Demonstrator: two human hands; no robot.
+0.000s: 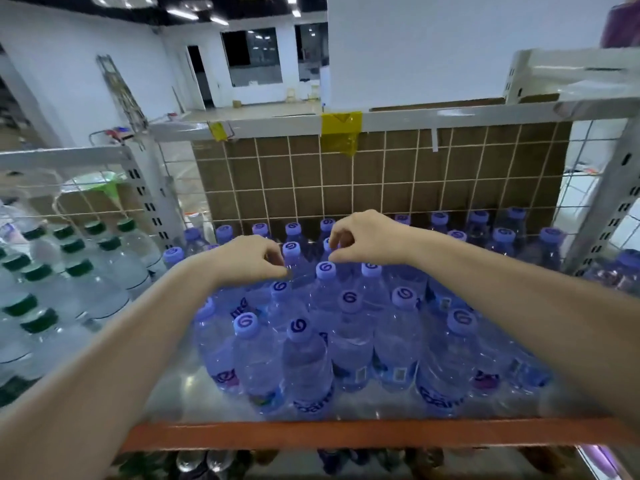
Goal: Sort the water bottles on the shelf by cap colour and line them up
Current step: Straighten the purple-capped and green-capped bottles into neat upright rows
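Several purple-blue capped water bottles (325,271) stand crowded on the steel shelf (180,386) in front of me. My left hand (249,259) reaches into the middle rows, and its curled fingers and thumb pinch the neck of one blue-capped bottle (292,250) from the left. My right hand (363,239) hovers just behind it, with its fingertips curled over the cap of another blue-capped bottle (327,244), which is mostly hidden. Green-capped clear bottles (78,268) stand in rows on the neighbouring shelf at the left.
A wire grid backed with brown cardboard (363,174) closes off the rear of the shelf. White slotted uprights (149,199) stand at both sides. An orange beam (346,434) edges the front. More blue-capped bottles (502,237) line the back right. Bare steel shows at the front left.
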